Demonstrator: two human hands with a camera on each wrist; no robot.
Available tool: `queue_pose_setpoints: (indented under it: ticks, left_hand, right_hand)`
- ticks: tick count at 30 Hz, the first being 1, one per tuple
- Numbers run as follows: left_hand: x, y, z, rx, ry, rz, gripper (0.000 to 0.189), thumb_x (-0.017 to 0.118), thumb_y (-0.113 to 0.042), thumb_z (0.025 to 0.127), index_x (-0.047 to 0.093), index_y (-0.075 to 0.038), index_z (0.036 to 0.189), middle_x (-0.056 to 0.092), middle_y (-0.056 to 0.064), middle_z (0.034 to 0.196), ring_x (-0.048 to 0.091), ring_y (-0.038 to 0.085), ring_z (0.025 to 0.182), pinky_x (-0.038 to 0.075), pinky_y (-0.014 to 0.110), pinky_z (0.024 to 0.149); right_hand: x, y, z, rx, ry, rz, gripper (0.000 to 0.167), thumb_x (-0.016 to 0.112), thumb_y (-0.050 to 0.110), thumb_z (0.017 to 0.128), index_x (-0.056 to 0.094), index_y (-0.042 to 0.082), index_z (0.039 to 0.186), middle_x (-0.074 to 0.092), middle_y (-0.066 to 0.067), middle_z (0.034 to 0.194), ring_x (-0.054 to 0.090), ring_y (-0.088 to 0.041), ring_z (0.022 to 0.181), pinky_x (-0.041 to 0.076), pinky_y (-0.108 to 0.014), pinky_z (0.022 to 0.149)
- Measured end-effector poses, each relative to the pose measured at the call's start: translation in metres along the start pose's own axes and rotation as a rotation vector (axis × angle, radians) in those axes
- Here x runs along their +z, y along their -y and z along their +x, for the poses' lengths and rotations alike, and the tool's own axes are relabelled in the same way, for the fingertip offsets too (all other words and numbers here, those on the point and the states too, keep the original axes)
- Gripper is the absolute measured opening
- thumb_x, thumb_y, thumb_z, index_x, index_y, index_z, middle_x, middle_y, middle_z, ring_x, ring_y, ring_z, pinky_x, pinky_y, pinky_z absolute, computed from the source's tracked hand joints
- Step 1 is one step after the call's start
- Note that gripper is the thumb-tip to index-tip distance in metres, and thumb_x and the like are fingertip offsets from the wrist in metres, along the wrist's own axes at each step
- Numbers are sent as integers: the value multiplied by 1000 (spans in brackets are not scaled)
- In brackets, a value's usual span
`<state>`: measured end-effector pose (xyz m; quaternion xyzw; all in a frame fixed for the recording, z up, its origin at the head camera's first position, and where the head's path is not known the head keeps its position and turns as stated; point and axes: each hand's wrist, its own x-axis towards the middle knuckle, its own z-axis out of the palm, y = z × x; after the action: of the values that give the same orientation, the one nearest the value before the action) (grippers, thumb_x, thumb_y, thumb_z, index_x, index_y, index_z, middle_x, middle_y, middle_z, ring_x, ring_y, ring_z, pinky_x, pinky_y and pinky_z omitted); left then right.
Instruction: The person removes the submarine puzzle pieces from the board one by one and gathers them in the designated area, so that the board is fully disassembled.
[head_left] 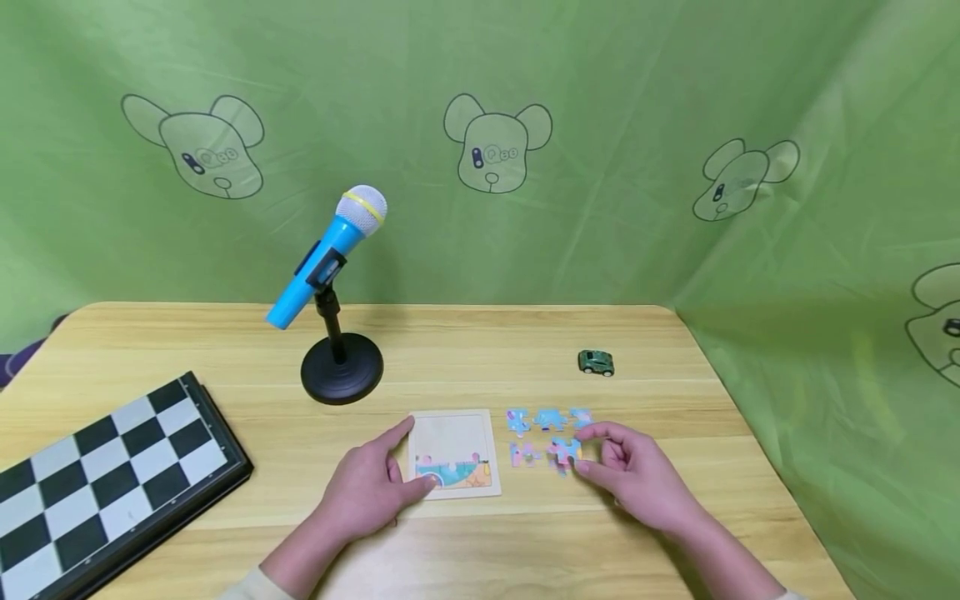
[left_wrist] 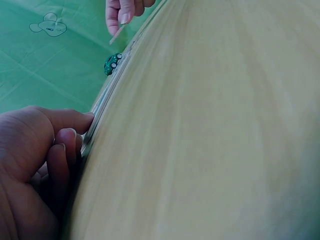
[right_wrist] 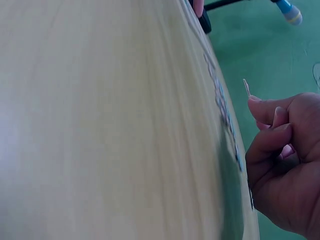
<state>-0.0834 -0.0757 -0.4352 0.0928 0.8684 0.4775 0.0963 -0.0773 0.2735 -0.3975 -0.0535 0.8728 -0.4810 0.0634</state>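
Note:
My left hand (head_left: 372,486) grips the left side of a square puzzle tray (head_left: 453,497), index finger at the upper left corner and thumb on the lower rim. Pieces with teal and orange print fill the tray's bottom strip; the part above is bare and pale. With thumb and index finger, my right hand (head_left: 637,477) pinches a pink and blue puzzle piece (head_left: 564,451). In the right wrist view that piece (right_wrist: 246,87) is raised off the table, seen edge-on. Loose puzzle pieces (head_left: 551,418) lie beside the tray, near the right hand.
A blue toy microphone (head_left: 315,271) stands on a black round base (head_left: 342,369) behind the tray. At the left lies a black and white checkered board (head_left: 120,467). Back right is a small green toy car (head_left: 596,362). Green cloth (head_left: 600,208) hangs behind the wooden table (head_left: 480,350).

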Motion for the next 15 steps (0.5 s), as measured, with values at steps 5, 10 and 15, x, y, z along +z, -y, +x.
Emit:
queue_pose_setpoints:
  ticks: [5,10,15]
  left_hand:
    - [0,1,0,11,-3,2,84,84,-31,81,44,-3,150,54,-5,54,53,13,36,44,30,48]
    - [0,1,0,4,-2,3,84,84,-30,81,44,-3,150,54,-5,54,54,13,36,44,30,48]
    - [0,0,0,-9,8,-1,85,84,-31,82,42,-4,151,54,-4,55,54,13,36,45,31,49]
  right_hand:
    - [-8,-10,1,13,-25,-63,30,78,10,88,66,4,115,36,2,62,35,-10,53,45,-28,71]
    - [-15,-17,3,24,-23,-91,31,78,12,88,66,4,116,37,1,62,36,-11,53,45,-27,73]
    - [-20,-24,5,30,-12,-102,32,78,13,88,66,4,116,38,1,63,37,-11,54,43,-27,74]
